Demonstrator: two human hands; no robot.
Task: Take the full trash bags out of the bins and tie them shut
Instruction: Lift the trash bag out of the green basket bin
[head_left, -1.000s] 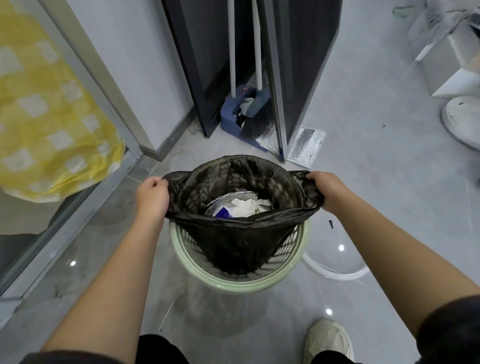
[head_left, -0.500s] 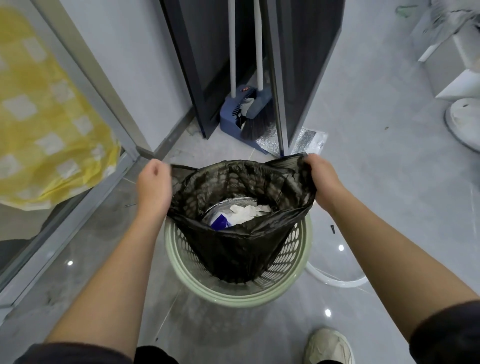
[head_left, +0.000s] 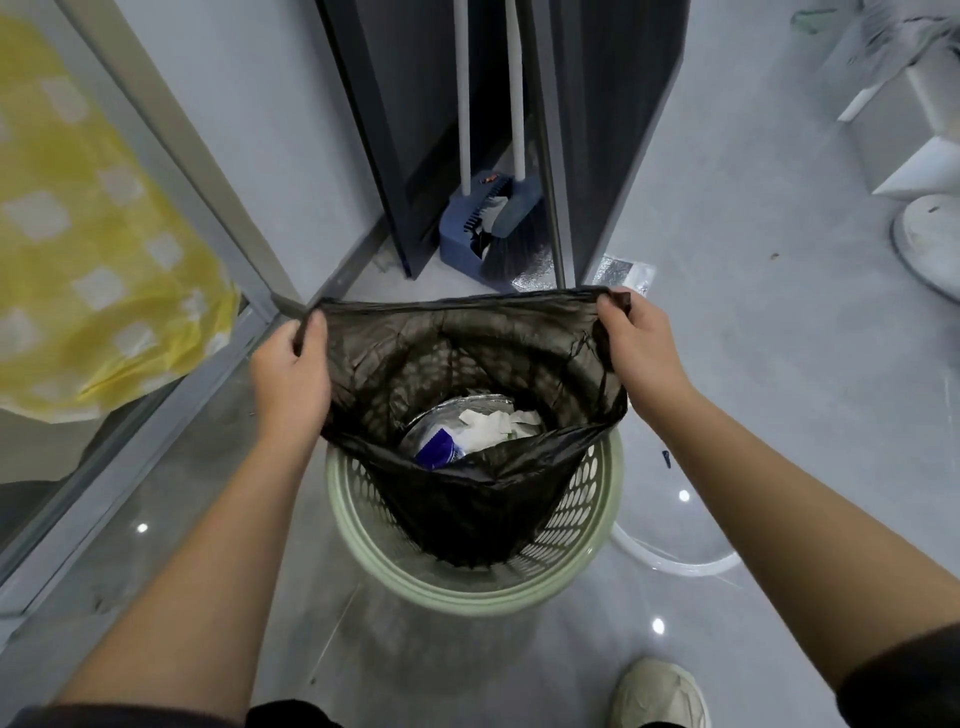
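On the grey floor (head_left: 753, 364), in a corner by a dark cabinet: 1 pale green basket-weave bin (head_left: 467, 595) with a black trash bag (head_left: 467, 509) part-way out of it.

- Left hand (head_left: 291, 364): fingers curled round the left corner of the bag's hem, pinching the plastic.
- Right hand (head_left: 641, 343): fingers closed on the right corner of the hem, with a small tail of plastic sticking out past the thumb.
- The 2 hands are well apart and roughly level, above the bin rim. The far hem runs taut between them; the near hem sags low across the mouth.
- Bag mouth gapes open. Inside: crumpled white paper (head_left: 493, 423), a blue packet (head_left: 439, 452) and a foil tray (head_left: 457, 408). The load looks light and low.
- Key relation: the bag hangs straight down from both hands, long axis vertical, and its bottom sits inside the bin, not yet clear of the rim. Neither hand is plainly nearer.
- Judgement: the step in hand is the lift-out. It calls for a straight upward pull, then bringing the 2 corners together to knot. The thin plastic could snag on the basket holes.

Nearby: broom (head_left: 511, 244) and dustpan (head_left: 460, 236) behind the bin, yellow cloth (head_left: 93, 260) behind glass at left, 1 shoe (head_left: 660, 693) at the bottom edge.
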